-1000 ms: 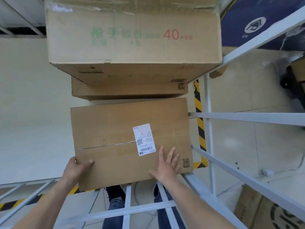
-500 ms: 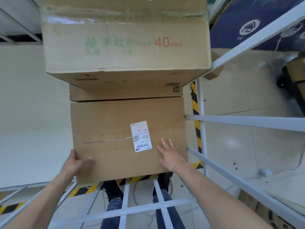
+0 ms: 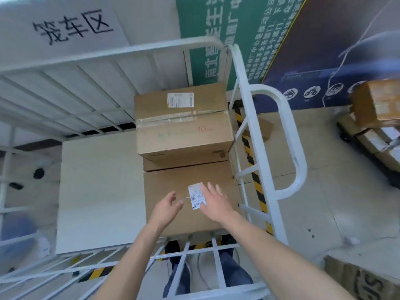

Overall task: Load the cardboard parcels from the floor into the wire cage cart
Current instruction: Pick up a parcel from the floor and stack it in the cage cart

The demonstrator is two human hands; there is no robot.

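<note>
Your left hand (image 3: 167, 207): fingers loosely curled, gripping nothing. Your right hand (image 3: 213, 202): fingers spread, straight. Both over front parcel (image 3: 164, 182); cannot tell if touching. Right hand covers edge of white shipping label (image 3: 194, 199); barcode shows, print too small to read. Front parcel lies along right edge of wire cage cart (image 3: 255, 135) floor, by front bars. Behind it, tall parcel (image 3: 181, 135) on thin parcel (image 3: 186, 165): red "40", faded green print unreadable. Wall sign (image 3: 73, 27) reads 笼车区. Floor parcel (image 3: 355, 278) at bottom right cut off, black letters partial.
</note>
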